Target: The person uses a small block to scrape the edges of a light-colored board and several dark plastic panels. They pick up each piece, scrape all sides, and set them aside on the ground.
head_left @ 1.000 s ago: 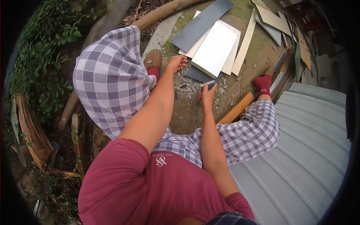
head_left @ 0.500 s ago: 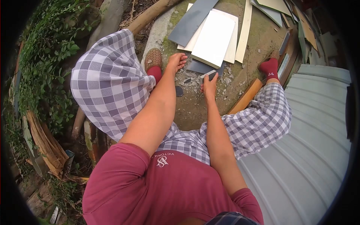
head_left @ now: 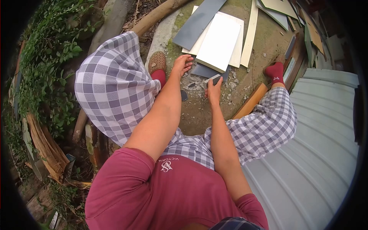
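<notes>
My left hand (head_left: 182, 64) is beside the near left corner of the stacked boards, its fingers loosely curled and slightly apart with nothing visible in them. My right hand (head_left: 214, 90) grips a small grey piece with a pale edge (head_left: 213, 79), just below the stack. On top lies a thick white board (head_left: 219, 41). Under its near end a dark grey board (head_left: 203, 70) sticks out. Grey chips and broken fragments (head_left: 193, 84) are scattered on the ground between my hands.
A long grey board (head_left: 199, 21) and a cream strip (head_left: 250, 34) flank the stack. A wooden beam (head_left: 251, 101) lies by my right leg, near corrugated metal sheeting (head_left: 314, 126). Logs (head_left: 153, 18) and leafy plants (head_left: 50, 57) are on the left; more boards lean at the upper right.
The grey piece in my right hand has tilted and shows less of its length. The fingers of my left hand have spread slightly. The boards look unmoved apart from a small view shift.
</notes>
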Motion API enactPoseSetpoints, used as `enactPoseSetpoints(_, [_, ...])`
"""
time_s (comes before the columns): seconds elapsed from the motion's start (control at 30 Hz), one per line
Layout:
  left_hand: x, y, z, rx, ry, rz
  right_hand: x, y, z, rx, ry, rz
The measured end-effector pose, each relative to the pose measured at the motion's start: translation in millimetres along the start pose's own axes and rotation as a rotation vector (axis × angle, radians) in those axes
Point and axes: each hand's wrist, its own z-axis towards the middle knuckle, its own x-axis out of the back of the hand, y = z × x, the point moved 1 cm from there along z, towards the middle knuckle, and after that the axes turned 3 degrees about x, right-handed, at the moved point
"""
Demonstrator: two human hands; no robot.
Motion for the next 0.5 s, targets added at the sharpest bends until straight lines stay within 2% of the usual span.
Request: enactPoseSetpoints(0.5, [0.9, 0.9, -3.9, -0.009, 0.017, 0.017, 0.8, 3.7, 1.0, -0.013, -0.014, -0.046])
